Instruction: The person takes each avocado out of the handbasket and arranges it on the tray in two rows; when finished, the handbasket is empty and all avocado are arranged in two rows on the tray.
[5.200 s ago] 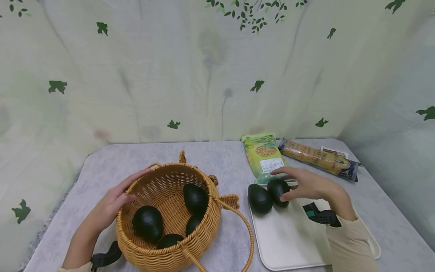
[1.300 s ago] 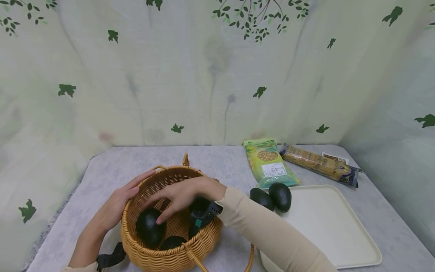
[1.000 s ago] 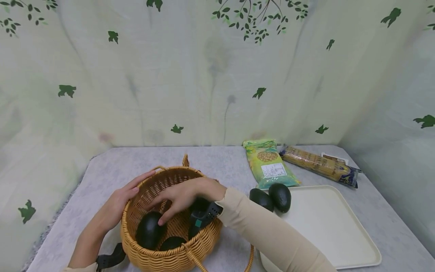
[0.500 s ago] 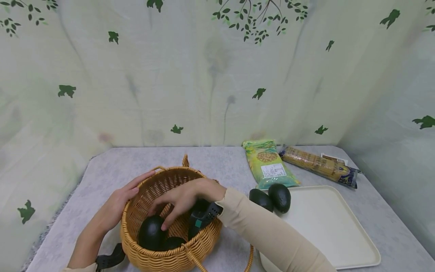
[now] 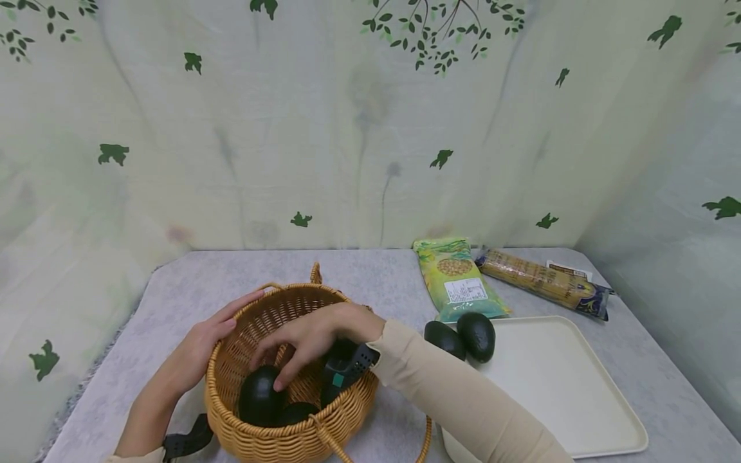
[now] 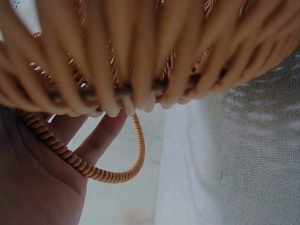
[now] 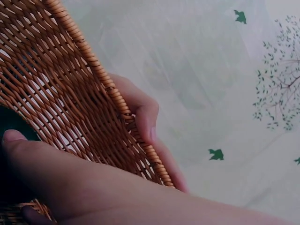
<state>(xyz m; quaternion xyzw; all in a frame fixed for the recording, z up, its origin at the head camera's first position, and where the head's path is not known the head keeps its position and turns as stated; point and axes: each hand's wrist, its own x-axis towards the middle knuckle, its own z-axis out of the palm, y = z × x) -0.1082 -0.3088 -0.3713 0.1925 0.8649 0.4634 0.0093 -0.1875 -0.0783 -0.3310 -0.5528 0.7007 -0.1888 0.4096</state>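
My left hand [image 5: 195,350] steadies a round wicker basket [image 5: 263,440] at its left rim, thumb over the edge and fingers outside. In the left wrist view, the woven wall fills the top and a wrapped loop [image 6: 115,176] crosses the palm. Inside the basket, my right hand [image 5: 309,334] holds a dark avocado [image 5: 257,397] near the left wall, thumb on its side and other fingertips partly hidden. Another avocado [image 5: 298,413] lies beside it. More dark fruit sits behind the right wrist strap [image 5: 347,373], mostly covered.
Two avocados [image 5: 477,337] lie at the near-left corner area of a cream tray [image 5: 556,399] on the right. Behind it are a green-yellow bag [image 5: 457,276] and a long pack of noodles [image 5: 541,280]. The basket's handle [image 5: 427,440] arches toward the tray.
The right hand has gone from the avocados at the tray into the basket. Over the last second its fingers drew in and the avocado shifted slightly right. The left hand stays at the rim.
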